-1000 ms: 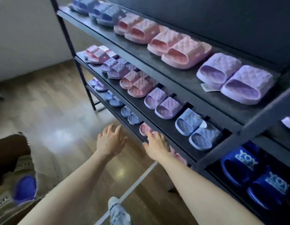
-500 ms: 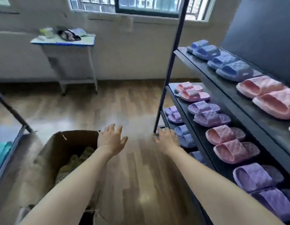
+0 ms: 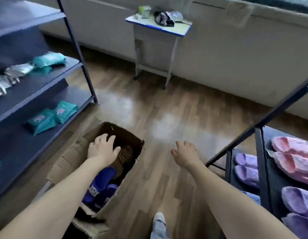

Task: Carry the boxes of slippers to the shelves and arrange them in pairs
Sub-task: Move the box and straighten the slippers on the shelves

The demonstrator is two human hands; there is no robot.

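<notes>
An open cardboard box (image 3: 72,152) stands on the wooden floor at lower left, with dark blue slippers (image 3: 99,185) lying inside. My left hand (image 3: 102,150) hovers over the box's opening, fingers spread and holding nothing. My right hand (image 3: 186,154) hangs above the bare floor to the right of the box, fingers relaxed and empty. The slipper shelf (image 3: 260,163) is at the right, holding pink slippers (image 3: 291,152) and purple slippers (image 3: 246,168) set in pairs.
A second dark shelf (image 3: 39,80) with teal packets (image 3: 51,116) stands at the left. A small desk (image 3: 158,26) with clutter is against the far wall. Wooden floor (image 3: 167,114) lies between the shelves. My foot (image 3: 158,223) shows at the bottom.
The view has swung left from the slipper shelf to the box. My left hand moved over the box opening; my right hand came away from the shelf.
</notes>
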